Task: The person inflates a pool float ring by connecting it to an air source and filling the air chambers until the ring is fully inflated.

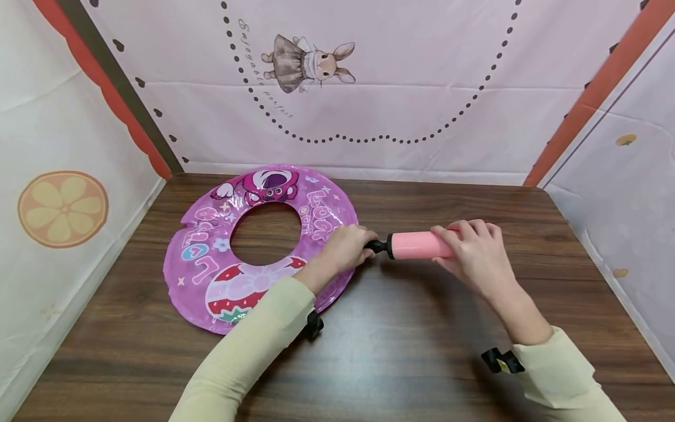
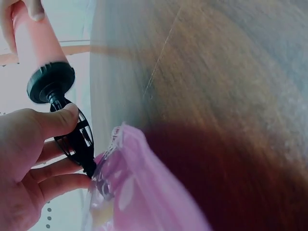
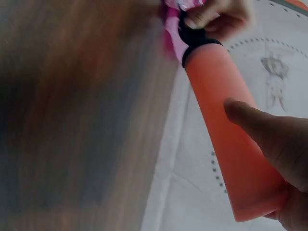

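Observation:
A purple swim ring (image 1: 190,246) with printed cartoon pictures lies on the left of the table, looking mostly filled out, with creases on its left edge. At its right edge my left hand (image 1: 345,249) pinches the black nozzle end (image 2: 77,137) of a hand pump. The nozzle's tip meets the ring's clear plastic (image 2: 103,185) in the left wrist view. My right hand (image 1: 477,255) grips the pump's pink barrel (image 1: 416,245), thumb on one side and fingers on the other. The pump is held level above the table, pointing left at the ring.
The brown wooden table (image 1: 401,363) is bounded by a pink printed cloth (image 1: 422,58) at the back and pale cloths at both sides. Black straps with small devices (image 1: 501,360) sit at the wrists.

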{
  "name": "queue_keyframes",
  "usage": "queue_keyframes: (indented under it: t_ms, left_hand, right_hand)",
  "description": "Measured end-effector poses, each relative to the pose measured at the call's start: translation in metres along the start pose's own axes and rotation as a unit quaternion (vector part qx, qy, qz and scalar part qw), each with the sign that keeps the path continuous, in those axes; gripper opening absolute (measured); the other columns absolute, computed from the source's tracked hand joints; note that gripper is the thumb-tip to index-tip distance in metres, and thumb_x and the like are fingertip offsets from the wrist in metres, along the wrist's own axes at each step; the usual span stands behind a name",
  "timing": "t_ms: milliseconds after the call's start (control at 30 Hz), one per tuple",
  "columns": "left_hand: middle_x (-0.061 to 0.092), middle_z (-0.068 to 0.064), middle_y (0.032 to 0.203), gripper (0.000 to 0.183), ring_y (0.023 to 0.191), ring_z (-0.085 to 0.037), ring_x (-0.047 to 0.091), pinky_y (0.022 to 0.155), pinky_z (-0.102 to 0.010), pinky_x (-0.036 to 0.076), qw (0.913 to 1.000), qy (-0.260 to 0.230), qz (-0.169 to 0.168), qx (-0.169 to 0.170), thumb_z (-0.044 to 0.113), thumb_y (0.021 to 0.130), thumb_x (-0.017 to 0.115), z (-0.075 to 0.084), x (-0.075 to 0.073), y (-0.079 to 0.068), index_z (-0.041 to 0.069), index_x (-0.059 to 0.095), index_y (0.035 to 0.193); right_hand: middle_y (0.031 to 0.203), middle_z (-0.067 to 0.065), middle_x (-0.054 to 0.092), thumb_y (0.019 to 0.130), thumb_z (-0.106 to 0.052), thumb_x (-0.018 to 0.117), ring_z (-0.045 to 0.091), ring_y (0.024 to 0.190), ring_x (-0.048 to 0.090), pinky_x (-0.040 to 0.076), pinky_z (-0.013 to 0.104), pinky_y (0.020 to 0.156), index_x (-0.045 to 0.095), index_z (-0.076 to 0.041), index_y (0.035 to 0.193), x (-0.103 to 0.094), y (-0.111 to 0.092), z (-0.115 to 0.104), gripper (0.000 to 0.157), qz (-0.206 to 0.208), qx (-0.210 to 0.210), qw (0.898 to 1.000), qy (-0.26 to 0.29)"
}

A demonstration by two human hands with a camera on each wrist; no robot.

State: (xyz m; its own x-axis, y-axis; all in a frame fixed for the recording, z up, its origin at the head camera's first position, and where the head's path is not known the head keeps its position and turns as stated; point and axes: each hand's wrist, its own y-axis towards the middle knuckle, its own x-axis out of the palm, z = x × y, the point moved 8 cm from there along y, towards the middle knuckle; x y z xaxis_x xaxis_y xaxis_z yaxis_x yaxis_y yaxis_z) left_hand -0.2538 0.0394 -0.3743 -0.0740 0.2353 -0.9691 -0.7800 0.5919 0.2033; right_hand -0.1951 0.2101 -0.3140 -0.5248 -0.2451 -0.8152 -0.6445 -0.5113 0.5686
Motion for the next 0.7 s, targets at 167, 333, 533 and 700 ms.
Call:
queue_keyframes:
  t_ms: [167, 333, 533, 700]
  left_hand:
    - [0.07, 0.0, 0.087, 0.023, 0.077, -0.018, 0.065, 0.067, -0.034, 0.052, 0.9996, -0.01, -0.01, -0.024, 0.026, 0.079, 0.072, -0.004, 0.0, -0.001, 0.017, 0.07, 0.099]
    - [0.07, -0.001, 0.089, 0.024, 0.08, -0.018, 0.066, 0.072, -0.034, 0.052, 0.9987, -0.013, -0.027, -0.041, 0.029, 0.079, 0.071, -0.006, 0.001, -0.001, 0.017, 0.07, 0.1]
    - [0.07, -0.001, 0.089, 0.024, 0.079, -0.018, 0.065, 0.071, -0.034, 0.052, 0.9983, -0.006, -0.035, -0.047, 0.029, 0.079, 0.071, -0.008, 0.001, -0.002, 0.018, 0.07, 0.1]
    - [0.07, -0.001, 0.09, 0.023, 0.08, -0.018, 0.066, 0.07, -0.034, 0.053, 0.9978, -0.008, -0.031, -0.057, 0.028, 0.079, 0.072, -0.011, -0.001, -0.003, 0.017, 0.07, 0.1]
  right_hand:
    - [0.092, 0.014, 0.06, 0.064, -0.032, 0.082, 0.037, 0.085, 0.053, 0.04, 0.054, 0.073, 0.063, -0.015, 0.111, 0.0, 0.0, 0.001, 0.054, -0.009, 0.0, 1.0, 0.008]
    - [0.096, 0.014, 0.062, 0.081, -0.067, 0.042, 0.037, 0.09, 0.054, 0.04, 0.055, 0.075, 0.062, -0.017, 0.114, -0.01, -0.007, 0.018, 0.063, -0.039, 0.009, 0.999, 0.026]
    - [0.091, 0.017, 0.063, 0.082, -0.073, 0.026, 0.039, 0.085, 0.055, 0.04, 0.056, 0.071, 0.065, -0.014, 0.11, -0.034, -0.024, 0.048, 0.076, -0.026, 0.011, 0.999, 0.028]
    - [0.089, 0.017, 0.062, 0.076, -0.077, 0.03, 0.039, 0.081, 0.053, 0.038, 0.054, 0.068, 0.067, -0.01, 0.104, -0.058, -0.04, 0.082, 0.082, -0.009, 0.041, 0.998, 0.045]
